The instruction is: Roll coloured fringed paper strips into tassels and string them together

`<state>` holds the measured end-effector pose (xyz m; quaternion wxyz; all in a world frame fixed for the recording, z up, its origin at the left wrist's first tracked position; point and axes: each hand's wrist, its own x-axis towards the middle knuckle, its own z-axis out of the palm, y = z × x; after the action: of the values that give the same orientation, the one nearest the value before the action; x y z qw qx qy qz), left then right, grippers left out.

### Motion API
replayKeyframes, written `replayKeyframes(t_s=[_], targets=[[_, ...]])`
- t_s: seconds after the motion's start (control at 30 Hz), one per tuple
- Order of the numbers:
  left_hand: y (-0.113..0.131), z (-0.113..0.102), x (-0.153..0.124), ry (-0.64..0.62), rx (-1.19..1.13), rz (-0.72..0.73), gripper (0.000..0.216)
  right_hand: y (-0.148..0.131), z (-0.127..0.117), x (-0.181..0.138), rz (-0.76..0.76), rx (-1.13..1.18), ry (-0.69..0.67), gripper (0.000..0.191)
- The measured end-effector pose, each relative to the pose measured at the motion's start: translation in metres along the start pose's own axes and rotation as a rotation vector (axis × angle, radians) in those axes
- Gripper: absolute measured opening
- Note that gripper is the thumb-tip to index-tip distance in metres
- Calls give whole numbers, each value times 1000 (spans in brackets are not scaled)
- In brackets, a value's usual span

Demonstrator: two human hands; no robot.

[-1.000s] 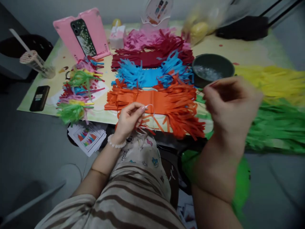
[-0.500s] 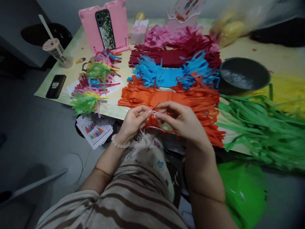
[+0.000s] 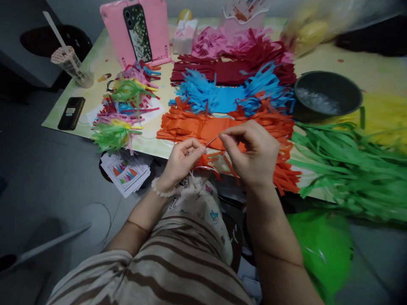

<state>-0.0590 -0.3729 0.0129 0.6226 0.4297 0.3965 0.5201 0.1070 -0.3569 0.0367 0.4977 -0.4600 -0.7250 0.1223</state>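
Observation:
At the table's near edge, a thin strand (image 3: 212,141) runs taut between my two hands. My left hand (image 3: 184,159), with a beaded bracelet at its wrist, pinches the lower end. Thumb and forefinger of my right hand (image 3: 251,148) are closed on the upper end, farther right and higher. A pale cord (image 3: 191,174) hangs in a loose curve beneath my left hand. Just behind and below the hands lie orange fringed paper strips (image 3: 193,128). What sits inside my left fingertips is too small to make out.
Blue (image 3: 227,99) and dark red fringed paper (image 3: 219,72) lie farther back. Finished-looking multicoloured tassels (image 3: 114,134) lie left, near a phone (image 3: 71,113) and a drink cup (image 3: 74,67). A dark bowl (image 3: 327,93) and green strips (image 3: 346,169) are right. A pink stand (image 3: 159,34) is behind.
My right hand has moved up and to the right, away from my left hand, and the strand now stretches between them. My left hand stays nearly in place. The view has shifted slightly.

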Motion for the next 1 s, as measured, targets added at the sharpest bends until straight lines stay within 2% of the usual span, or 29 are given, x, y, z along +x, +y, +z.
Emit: replayKeyframes(t_s=[0.13,0.33,0.47,0.63,0.8,0.9,1.0], targets=[[-2,3,0,8,-81,-47,47,0,-1,-3,18,-12,20,18],[1,4,0,-112,-270,-206,49,4,3,-6,58,28,61,21],[3,5,0,-183,-312,-243,48,7,6,-8,98,103,73,18],[1,9,0,-174,-391,-220,47,10,15,-16,224,198,31,15],[-2,12,2,-48,-476,-109,50,11,20,-29,377,318,-119,20],[-6,10,-2,-63,-470,-116,49,11,13,-30,321,329,-207,17],[-11,5,-12,-70,-361,-85,50,8,9,-28,231,307,-170,8]])
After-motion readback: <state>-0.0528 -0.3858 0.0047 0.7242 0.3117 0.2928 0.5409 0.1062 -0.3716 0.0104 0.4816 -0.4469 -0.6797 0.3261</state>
